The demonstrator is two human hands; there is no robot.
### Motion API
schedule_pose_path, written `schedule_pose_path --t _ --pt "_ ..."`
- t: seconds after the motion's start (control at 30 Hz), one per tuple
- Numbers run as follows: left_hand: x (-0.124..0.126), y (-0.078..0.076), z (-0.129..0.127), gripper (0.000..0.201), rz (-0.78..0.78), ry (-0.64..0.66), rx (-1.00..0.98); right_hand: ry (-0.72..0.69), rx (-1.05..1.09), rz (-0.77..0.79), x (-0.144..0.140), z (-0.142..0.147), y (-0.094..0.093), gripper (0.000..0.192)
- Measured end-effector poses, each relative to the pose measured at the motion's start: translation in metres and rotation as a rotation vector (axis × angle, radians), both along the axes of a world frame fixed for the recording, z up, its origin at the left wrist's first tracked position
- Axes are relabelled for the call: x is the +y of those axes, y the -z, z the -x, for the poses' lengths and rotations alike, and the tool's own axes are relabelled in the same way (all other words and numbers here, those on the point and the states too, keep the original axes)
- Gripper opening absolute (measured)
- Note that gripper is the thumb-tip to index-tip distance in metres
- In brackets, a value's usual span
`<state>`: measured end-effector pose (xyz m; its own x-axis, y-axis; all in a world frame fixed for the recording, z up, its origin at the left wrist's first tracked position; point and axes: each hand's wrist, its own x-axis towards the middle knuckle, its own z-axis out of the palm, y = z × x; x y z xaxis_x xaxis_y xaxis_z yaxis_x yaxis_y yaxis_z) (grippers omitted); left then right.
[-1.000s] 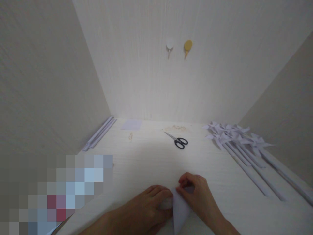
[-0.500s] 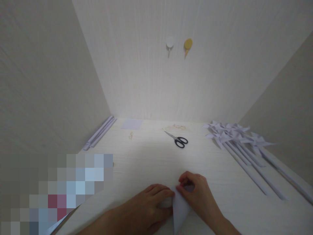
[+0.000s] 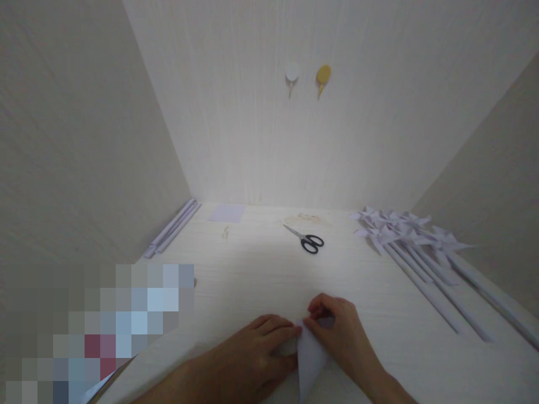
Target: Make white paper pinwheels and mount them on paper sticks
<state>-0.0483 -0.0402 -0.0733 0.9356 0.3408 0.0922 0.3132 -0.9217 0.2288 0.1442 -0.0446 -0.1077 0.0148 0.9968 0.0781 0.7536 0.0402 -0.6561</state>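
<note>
A folded piece of pale lilac paper (image 3: pixel 310 359) lies on the white table (image 3: pixel 261 275) near its front edge, its point toward the wall. My left hand (image 3: pixel 261 348) presses flat on the paper's left side. My right hand (image 3: pixel 337 328) pinches the paper's top tip between thumb and fingers. Part of the paper is hidden under both hands.
Black-handled scissors (image 3: pixel 307 240) lie at the middle back. Several finished paper pinwheels on rolled sticks (image 3: pixel 416 247) lie at the right. Rolled paper sticks (image 3: pixel 172 229) lean along the left wall, with a square paper sheet (image 3: pixel 228 213) near them. Two hooks (image 3: pixel 307 76) hang on the back wall.
</note>
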Motion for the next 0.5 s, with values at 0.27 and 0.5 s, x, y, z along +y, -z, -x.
schedule_pose_path --t 0.27,0.5 --pt "0.0016 0.0013 0.0048 0.032 -0.025 0.033 0.062 -0.012 -0.026 -0.027 -0.0011 -0.0002 0.0003 0.004" --pt "0.0021 -0.0008 0.0000 0.042 0.037 0.007 0.054 -0.028 -0.068 -0.045 -0.0008 -0.0008 0.0000 0.004"
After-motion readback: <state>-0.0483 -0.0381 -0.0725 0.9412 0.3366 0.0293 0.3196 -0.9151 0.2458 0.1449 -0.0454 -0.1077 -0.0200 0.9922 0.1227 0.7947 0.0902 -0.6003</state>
